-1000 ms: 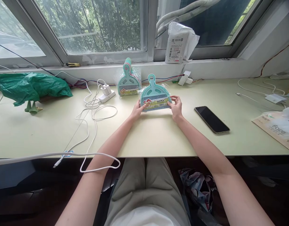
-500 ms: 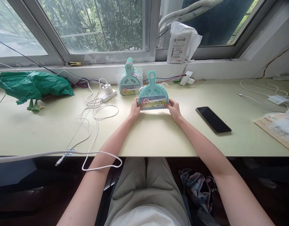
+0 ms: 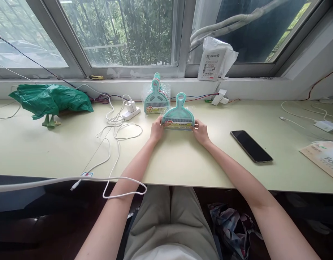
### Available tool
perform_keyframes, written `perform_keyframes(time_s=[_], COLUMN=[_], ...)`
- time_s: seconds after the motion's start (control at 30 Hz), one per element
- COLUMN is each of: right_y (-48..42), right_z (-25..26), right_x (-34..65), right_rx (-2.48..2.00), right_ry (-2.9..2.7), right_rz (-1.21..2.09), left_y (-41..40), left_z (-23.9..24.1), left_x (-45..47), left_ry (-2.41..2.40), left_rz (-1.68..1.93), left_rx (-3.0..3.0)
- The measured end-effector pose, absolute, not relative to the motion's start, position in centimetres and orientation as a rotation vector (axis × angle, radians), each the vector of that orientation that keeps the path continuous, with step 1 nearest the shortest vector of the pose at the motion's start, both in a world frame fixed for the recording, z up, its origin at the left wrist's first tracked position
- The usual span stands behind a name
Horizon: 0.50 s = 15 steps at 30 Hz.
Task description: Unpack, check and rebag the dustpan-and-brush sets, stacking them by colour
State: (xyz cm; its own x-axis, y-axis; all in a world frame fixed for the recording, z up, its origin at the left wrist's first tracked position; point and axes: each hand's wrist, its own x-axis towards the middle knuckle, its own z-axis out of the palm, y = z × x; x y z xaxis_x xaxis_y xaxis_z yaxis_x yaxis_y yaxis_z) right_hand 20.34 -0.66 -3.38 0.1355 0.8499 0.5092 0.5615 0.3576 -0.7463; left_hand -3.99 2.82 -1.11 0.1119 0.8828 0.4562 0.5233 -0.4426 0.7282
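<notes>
A teal mini dustpan-and-brush set in clear wrap stands upright on the pale desk, its looped handle pointing up. My left hand grips its lower left corner and my right hand grips its lower right corner, fingers curled on the packet. Just behind it, a stack of several similar wrapped sets leans against the wall under the window sill.
A black phone lies to the right. White cables and a charger sprawl to the left, with a green plastic bag further left. A tissue pack sits at far right; a white parcel rests on the sill.
Both hands have carried the dustpan set a little farther from me, toward the stack at the wall. The camera has tipped slightly.
</notes>
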Motion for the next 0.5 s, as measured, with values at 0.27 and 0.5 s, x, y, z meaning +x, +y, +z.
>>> perform_keyframes(time_s=[0.27,0.5], right_y=[4.2,9.9], right_z=[-3.3,-3.3], right_x=[16.1,11.0], right_rx=[-1.340,-1.349], right_ry=[-1.632,-1.630], right_rz=[0.290,0.268], left_y=[3.8,5.4], left_z=[-0.9,-1.4], left_x=[-6.6,-8.6], left_ry=[1.822,2.052], left_rz=[1.314,1.240], left_rx=[1.924,1.500])
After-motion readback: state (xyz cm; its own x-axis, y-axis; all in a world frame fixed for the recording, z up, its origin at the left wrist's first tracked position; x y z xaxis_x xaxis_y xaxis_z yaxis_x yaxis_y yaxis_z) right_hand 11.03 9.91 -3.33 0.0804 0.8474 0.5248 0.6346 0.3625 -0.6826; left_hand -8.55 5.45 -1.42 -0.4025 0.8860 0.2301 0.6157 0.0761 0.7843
